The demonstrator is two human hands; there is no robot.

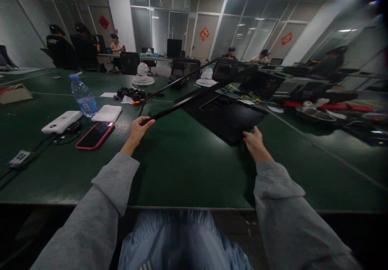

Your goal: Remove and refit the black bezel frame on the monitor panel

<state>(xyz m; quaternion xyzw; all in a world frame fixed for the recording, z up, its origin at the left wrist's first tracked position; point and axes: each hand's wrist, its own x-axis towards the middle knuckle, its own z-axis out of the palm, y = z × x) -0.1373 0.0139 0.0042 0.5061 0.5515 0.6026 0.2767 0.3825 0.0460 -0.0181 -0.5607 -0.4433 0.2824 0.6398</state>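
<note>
My left hand (137,132) is closed on the near corner of a thin black rectangular frame (172,107), which is tilted up over the table. Through the frame's opening the table and small items behind it show. My right hand (255,141) pinches the near right edge of a flat, glossy black panel (228,118). The panel lies low over the green table, and a pale line outlines a recessed area on it. The frame's far end overlaps the panel's far side; I cannot tell whether they touch. Motion blurs both pieces somewhat.
Left on the green table (188,181) are a water bottle (86,100), a red-cased phone (95,135), a white power bank (62,122) with cables and a white pad (107,113). White fans (143,80), wires and a dark computer case (262,84) stand farther back. People sit beyond.
</note>
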